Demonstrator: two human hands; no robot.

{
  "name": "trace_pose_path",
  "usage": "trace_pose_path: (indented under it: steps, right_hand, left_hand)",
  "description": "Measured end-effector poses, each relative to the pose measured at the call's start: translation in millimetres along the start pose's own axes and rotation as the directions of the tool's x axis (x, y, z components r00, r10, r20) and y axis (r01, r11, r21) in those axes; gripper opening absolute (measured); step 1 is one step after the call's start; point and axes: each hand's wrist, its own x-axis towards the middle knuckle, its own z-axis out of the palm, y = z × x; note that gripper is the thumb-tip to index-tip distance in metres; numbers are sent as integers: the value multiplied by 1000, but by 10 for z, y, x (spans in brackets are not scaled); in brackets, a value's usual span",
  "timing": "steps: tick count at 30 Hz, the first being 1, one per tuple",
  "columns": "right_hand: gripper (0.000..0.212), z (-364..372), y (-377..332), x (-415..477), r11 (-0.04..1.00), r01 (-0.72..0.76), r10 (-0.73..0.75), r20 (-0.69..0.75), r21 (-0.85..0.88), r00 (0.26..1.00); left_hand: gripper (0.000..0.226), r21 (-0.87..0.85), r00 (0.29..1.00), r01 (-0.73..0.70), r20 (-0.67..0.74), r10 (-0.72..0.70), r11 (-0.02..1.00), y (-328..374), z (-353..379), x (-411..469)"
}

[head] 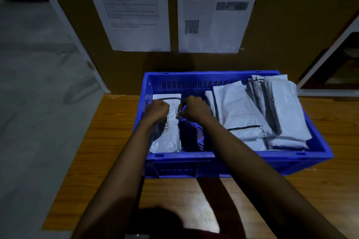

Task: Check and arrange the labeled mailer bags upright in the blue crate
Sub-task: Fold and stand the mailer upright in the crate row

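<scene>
A blue crate (194, 158) sits on a wooden table. At its left end a white mailer bag (171, 134) with a printed label stands against the crate's left wall. My left hand (158, 111) grips its left edge with curled fingers. My right hand (194, 109) pinches the bag's right edge. Several more white mailer bags (240, 114) lean together in the crate's right half, tilted toward the right. The crate's dark floor shows between the two groups.
The wooden table (242, 200) runs under the crate, its left edge beside a pale floor (38, 103). A brown wall (281, 25) behind the crate carries two printed sheets (132, 9). A shelf opening (345, 64) shows at the far right.
</scene>
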Motion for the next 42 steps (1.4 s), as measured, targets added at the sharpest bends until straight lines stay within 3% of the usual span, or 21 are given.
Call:
trace_pose_path:
  steps: [2, 5, 10, 14, 16, 19, 22, 24, 26, 34, 39, 42]
  right_hand:
    - [19, 6, 6, -5, 1000, 10, -10, -19, -23, 1000]
    - [19, -1, 6, -12, 1000, 22, -23, -52, -15, 998]
    - [17, -176, -1, -114, 984, 90, -65, -159, 151, 985]
    - [18, -502, 96, -376, 973, 108, -48, -277, 204, 960]
    - [17, -667, 207, -508, 971, 73, 4, -322, 229, 947]
    - [15, -840, 382, -624, 965, 44, 56, -369, 259, 928]
    - [18, -922, 472, -690, 967, 30, 69, -376, 252, 924]
    - [19, -939, 510, -740, 975, 23, 63, -378, 219, 923]
    - [21, -945, 553, -785, 981, 20, 55, -374, 194, 926]
    - [45, -906, 685, -956, 997, -66, 78, -304, 51, 950]
    - [65, -1048, 752, -1201, 997, -32, 26, -95, -66, 995]
    - [74, -1188, 814, -1376, 997, -50, 48, -41, -63, 998]
  left_hand:
    - [30, 48, 999, 1, 53, -3, 999, 1, 4, 22]
    - [13, 21, 998, -42, 37, 41, 999, 44, -1, -50]
    - [28, -71, 998, -49, 32, 51, 996, 77, -54, -80]
    - [22, -152, 994, -112, -4, 113, 982, 236, -45, -92]
    - [19, -86, 972, -223, 62, 228, 971, 333, 19, -133]
    - [27, 96, 893, -364, 317, 318, 926, 369, 222, -186]
    - [31, 395, 843, -413, 506, 181, 821, 326, 337, -245]
    - [32, 533, 839, -409, 539, 75, 740, 286, 335, -256]
    - [34, 568, 845, -410, 532, 62, 714, 257, 310, -247]
    - [25, 166, 870, -447, 307, 385, 879, 454, 304, -319]
    - [21, -163, 870, -407, 230, 436, 899, 597, 349, -465]
    - [21, -284, 877, -362, 219, 427, 888, 645, 366, -560]
